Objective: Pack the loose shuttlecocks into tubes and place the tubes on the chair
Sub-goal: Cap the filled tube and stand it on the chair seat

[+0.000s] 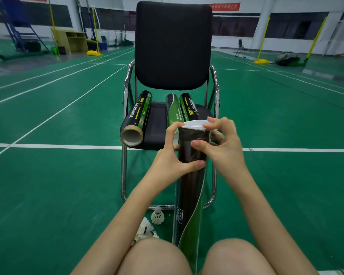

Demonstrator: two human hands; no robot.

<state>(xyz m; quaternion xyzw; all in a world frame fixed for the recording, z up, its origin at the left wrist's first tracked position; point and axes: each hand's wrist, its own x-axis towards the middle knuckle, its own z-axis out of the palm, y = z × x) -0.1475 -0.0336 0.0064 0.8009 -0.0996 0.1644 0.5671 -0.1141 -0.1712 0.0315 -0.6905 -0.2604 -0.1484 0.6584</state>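
A tall dark-and-green shuttlecock tube (189, 187) stands upright between my knees. My left hand (172, 153) grips its upper part, thumb across the front. My right hand (222, 147) holds the other side, its fingertips on the white cap (194, 124) at the tube's top. Behind it is a black chair (157, 124) with three tubes lying on the seat: an open one (136, 120) on the left, a green one (173, 112) and a black one (189, 108) on the right. Several loose white shuttlecocks (147, 227) lie on the floor by my left knee.
Green badminton court floor with white lines spreads all around. The chair's chrome legs (124, 175) stand close in front of my knees. Yellow net posts (94, 52), a wooden cabinet (72, 41) and a folding chair (240, 48) are far back.
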